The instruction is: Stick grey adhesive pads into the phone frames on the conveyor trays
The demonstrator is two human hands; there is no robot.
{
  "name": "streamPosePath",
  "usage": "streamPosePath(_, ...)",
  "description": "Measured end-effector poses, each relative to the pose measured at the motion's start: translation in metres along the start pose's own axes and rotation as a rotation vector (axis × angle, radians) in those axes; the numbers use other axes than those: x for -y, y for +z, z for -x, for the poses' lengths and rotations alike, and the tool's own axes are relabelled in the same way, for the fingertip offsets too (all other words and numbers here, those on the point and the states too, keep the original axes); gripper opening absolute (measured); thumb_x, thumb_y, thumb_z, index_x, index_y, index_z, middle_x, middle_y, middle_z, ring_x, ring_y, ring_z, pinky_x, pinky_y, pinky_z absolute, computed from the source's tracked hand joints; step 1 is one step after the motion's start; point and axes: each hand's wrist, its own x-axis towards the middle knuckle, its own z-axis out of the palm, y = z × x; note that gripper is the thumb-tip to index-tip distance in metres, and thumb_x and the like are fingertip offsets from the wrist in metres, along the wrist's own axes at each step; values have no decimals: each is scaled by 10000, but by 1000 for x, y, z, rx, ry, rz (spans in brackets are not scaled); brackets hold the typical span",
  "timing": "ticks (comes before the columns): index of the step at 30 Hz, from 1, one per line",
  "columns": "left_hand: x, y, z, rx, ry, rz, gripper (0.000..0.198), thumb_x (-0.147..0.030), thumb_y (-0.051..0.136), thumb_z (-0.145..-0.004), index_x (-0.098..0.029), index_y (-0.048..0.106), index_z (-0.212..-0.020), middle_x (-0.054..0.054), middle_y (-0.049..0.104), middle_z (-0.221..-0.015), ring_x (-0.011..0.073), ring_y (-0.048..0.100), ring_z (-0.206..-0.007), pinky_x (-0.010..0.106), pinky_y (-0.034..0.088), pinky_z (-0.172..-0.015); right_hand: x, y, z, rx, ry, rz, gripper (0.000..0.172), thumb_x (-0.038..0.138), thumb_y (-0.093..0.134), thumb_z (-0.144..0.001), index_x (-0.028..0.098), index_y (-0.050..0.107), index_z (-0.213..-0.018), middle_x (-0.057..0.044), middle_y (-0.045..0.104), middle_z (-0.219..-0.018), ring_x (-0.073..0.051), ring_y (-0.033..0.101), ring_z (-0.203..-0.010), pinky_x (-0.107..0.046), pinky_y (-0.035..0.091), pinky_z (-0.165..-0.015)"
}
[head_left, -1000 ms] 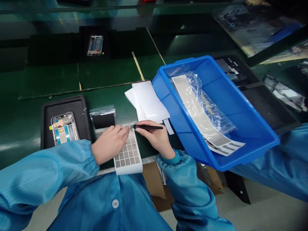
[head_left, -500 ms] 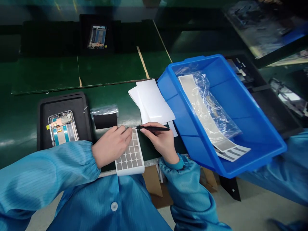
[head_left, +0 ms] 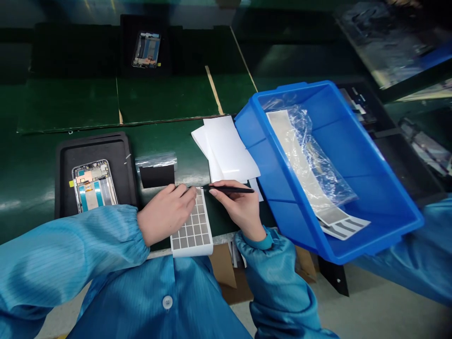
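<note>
A white sheet of grey rectangular stickers (head_left: pixel 192 233) lies at the table's front edge, its lower end curling over. My left hand (head_left: pixel 167 212) rests on the sheet's upper left part with its fingers bent and pressed together at the top edge. In my right hand (head_left: pixel 243 207) is a pair of black tweezers (head_left: pixel 233 189), held like a pen. Their tip points left to the sheet's top edge, close to my left fingertips. Whether the tip touches a sticker is too small to tell.
A blue bin (head_left: pixel 293 202) with sticker strips and clear plastic stands to the right, beside white papers (head_left: pixel 229 150). On the left, an opened phone (head_left: pixel 93 183) lies in a black tray (head_left: pixel 63 188). A black film piece (head_left: pixel 157 176) sits between. Another opened phone (head_left: pixel 146 50) is farther back.
The whole view has shifted slightly, so the bin and papers appear a little farther right. Both hands keep nearly the same pose at the sheet's top edge.
</note>
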Motion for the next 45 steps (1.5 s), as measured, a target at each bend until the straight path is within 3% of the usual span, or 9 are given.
streamPosePath(36,0,-1,0,15,3,9,393,-120,328,-1012,-43,575,-1308,160,580,-1350,247,571,-1042,381,419,-843,6,4,-5,-44,44,-31,167,312,839,-744,210,748,-840,-41,776,-848,-210,736,-780,-364,612,-769)
streamPosePath(40,-1,1,0,14,-31,43,390,-121,345,-1011,-24,523,-1344,187,586,-1335,252,577,-1095,369,443,-905,5,3,-5,-67,46,-67,186,317,850,-729,201,745,-829,-44,773,-832,-202,731,-736,-359,615,-742)
streamPosePath(45,-5,4,0,15,-97,71,307,-165,422,-1010,-30,585,-1231,207,613,-1277,263,600,-1074,364,481,-885,4,-3,-3,-95,42,-121,194,334,847,-735,200,740,-824,-31,755,-777,-188,715,-648,-337,617,-651)
